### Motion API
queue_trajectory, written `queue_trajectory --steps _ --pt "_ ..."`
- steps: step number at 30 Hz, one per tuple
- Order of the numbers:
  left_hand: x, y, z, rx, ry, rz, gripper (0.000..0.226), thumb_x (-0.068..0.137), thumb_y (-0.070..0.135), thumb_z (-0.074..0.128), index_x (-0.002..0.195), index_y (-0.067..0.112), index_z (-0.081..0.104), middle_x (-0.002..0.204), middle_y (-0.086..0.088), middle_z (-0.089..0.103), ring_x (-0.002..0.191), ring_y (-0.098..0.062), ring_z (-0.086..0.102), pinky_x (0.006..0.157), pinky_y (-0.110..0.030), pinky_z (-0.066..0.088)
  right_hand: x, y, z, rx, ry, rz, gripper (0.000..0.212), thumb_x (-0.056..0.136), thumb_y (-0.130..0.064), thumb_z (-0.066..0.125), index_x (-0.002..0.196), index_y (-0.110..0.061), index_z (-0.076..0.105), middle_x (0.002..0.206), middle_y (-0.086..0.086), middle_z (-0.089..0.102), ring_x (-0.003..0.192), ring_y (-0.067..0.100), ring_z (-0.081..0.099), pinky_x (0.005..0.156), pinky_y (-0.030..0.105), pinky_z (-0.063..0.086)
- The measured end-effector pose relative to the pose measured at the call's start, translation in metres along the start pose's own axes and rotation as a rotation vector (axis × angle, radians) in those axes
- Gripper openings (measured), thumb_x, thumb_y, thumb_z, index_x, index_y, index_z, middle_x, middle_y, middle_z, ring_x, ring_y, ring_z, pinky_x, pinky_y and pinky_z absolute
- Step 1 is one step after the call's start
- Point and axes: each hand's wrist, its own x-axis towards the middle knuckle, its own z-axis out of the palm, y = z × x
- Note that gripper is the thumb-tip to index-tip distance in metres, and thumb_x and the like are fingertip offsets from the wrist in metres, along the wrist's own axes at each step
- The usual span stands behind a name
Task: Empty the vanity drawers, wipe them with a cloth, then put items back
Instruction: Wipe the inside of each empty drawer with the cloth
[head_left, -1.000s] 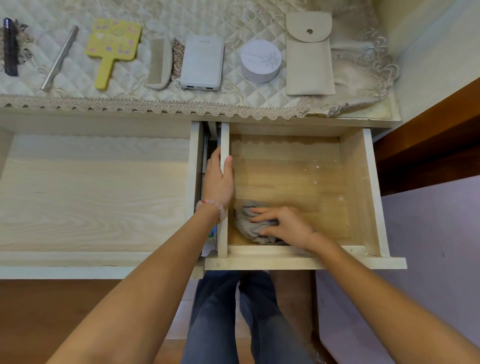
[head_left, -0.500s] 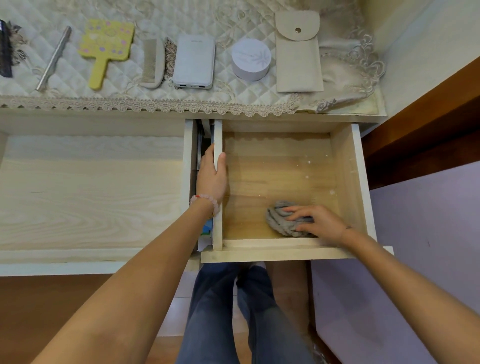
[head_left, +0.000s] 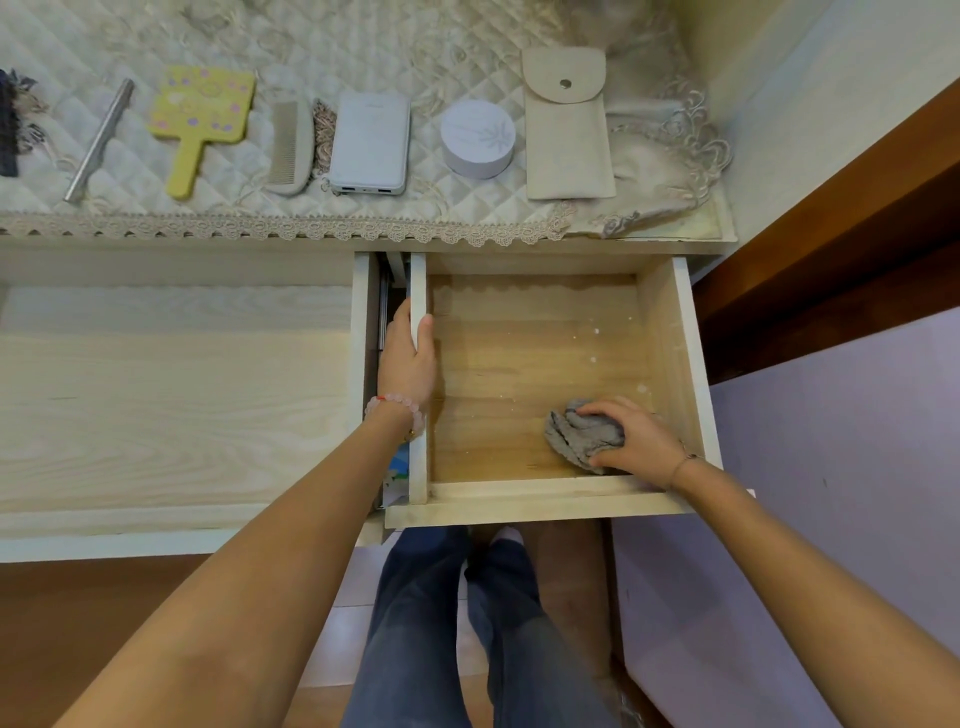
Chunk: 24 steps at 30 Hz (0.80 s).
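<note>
Two wooden vanity drawers stand pulled out, both with nothing stored inside. In the right drawer (head_left: 519, 364) my right hand (head_left: 636, 441) presses a crumpled grey cloth (head_left: 576, 434) onto the floor near the front right corner. My left hand (head_left: 410, 353) grips the top of that drawer's left wall. The wide left drawer (head_left: 171, 405) has a pale bare floor. On the quilted vanity top lie a yellow hand mirror (head_left: 200, 117), a comb (head_left: 288, 148), a white power bank (head_left: 371, 143), a round white box (head_left: 478, 137) and a beige pouch (head_left: 566, 124).
A metal rod (head_left: 98, 140) and a dark hair clip (head_left: 8, 130) lie at the top's far left. My legs in blue jeans (head_left: 447, 623) stand below the right drawer. A lilac surface (head_left: 841, 493) and a dark wooden edge (head_left: 831, 234) lie to the right.
My right hand has slid the grey cloth along the front of the right drawer, from its left side to the right corner. My left hand keeps its hold on the left wall.
</note>
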Motion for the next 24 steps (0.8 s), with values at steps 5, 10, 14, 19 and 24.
queue_trajectory --steps 5,10,14,19,24 --pt "0.001 0.0 0.0 0.016 0.0 0.006 0.048 0.1 0.038 0.03 0.145 0.022 0.027 0.148 0.001 0.034 0.135 -0.017 0.032 0.105 -0.027 0.025 0.007 -0.003 0.003 0.056 0.113 0.075 0.046 0.073 -0.013 0.077 0.116 -0.014 0.061 0.12 0.005 0.055 0.107 0.016 0.051 0.084 0.017 0.037" --pt "0.0 0.002 0.0 0.028 0.008 0.023 0.045 0.1 0.035 0.03 0.144 0.023 0.029 0.144 -0.001 0.039 0.131 -0.018 0.036 0.099 -0.024 0.027 0.02 -0.01 0.012 0.185 0.302 0.114 0.035 0.076 -0.016 0.073 0.11 -0.014 0.064 0.116 0.007 0.059 0.106 0.021 0.055 0.09 0.029 0.044" --pt "-0.001 0.003 0.0 0.052 0.016 0.029 0.044 0.1 0.035 0.03 0.143 0.022 0.032 0.14 -0.003 0.044 0.127 -0.02 0.041 0.096 -0.025 0.03 0.031 -0.015 0.022 0.141 0.294 0.057 0.047 0.074 -0.017 0.075 0.119 -0.017 0.059 0.118 0.004 0.053 0.108 0.018 0.051 0.086 0.019 0.036" --pt "-0.007 0.003 -0.004 0.101 -0.026 0.041 0.045 0.101 0.031 0.031 0.143 0.016 0.03 0.141 -0.005 0.042 0.13 -0.02 0.039 0.098 -0.026 0.03 0.032 -0.006 0.025 0.0 0.266 -0.023 0.06 0.07 -0.011 0.077 0.126 -0.02 0.056 0.12 0.004 0.052 0.109 0.019 0.052 0.082 0.007 0.028" --pt "-0.03 0.007 -0.019 0.129 -0.014 0.019 0.047 0.1 0.026 0.033 0.145 0.014 0.024 0.143 -0.006 0.04 0.13 -0.02 0.038 0.1 -0.024 0.029 0.036 -0.011 0.012 0.036 0.283 0.035 0.048 0.075 -0.016 0.074 0.12 -0.019 0.06 0.116 0.003 0.055 0.103 0.02 0.054 0.077 0.018 0.034"
